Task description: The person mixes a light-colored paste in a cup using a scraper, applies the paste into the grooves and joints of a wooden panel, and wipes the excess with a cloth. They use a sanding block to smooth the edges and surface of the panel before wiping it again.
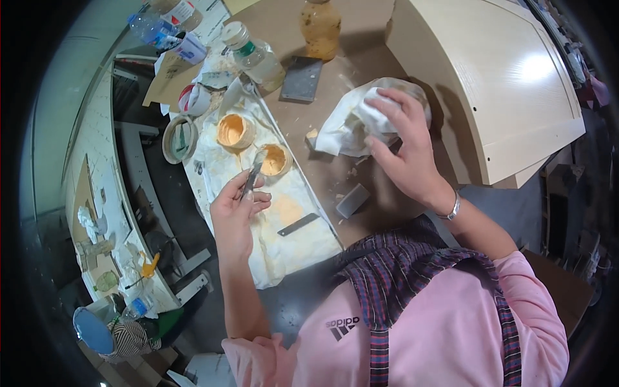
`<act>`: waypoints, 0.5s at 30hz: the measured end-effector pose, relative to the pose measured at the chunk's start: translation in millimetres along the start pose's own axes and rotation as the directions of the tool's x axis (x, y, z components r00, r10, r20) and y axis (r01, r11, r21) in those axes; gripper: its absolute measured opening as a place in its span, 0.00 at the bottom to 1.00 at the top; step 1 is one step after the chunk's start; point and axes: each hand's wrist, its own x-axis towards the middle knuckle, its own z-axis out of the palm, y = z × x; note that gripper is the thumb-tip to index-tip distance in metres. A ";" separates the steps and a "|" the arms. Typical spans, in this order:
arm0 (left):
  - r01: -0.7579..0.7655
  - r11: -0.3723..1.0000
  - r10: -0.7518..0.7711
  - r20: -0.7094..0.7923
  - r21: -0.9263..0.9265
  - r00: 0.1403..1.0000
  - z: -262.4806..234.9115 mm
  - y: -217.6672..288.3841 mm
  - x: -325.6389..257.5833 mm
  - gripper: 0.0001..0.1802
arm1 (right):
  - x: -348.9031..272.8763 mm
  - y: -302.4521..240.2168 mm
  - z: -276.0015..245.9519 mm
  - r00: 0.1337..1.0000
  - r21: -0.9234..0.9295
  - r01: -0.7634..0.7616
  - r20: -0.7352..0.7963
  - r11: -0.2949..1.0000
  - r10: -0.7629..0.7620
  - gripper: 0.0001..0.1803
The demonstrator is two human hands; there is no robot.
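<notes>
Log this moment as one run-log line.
left hand: holds putty knife | right hand: grips white rag | near: open putty tubs

Head cam, one view, looking steeply down.
Worn on person's head, fisheye, edges bend and go dark at rim. Faces worktable [361,58] just below, close range; own chest and forearms enter from lower edge. Floor shows at left.
</notes>
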 end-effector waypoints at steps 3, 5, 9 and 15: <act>-0.121 0.926 0.112 0.045 0.358 0.993 -9.3 2.6 13.7 0.14 | -22.5 -1.6 11.4 0.985 0.134 -0.047 0.169 0.990 0.024 0.23; -0.143 0.704 0.142 0.059 0.695 0.988 -10.9 4.2 21.7 0.12 | -34.0 -3.6 19.6 0.963 0.178 -0.122 0.259 0.976 0.073 0.22; -0.396 0.220 0.427 0.277 0.892 0.861 -3.4 -0.5 34.6 0.10 | -39.9 -6.6 50.6 0.936 0.167 -0.088 0.350 0.982 0.024 0.20; -0.402 0.212 0.450 0.276 0.891 0.849 -0.6 -7.5 41.8 0.06 | -19.5 -11.0 102.6 0.895 0.050 -0.039 0.446 0.998 0.013 0.24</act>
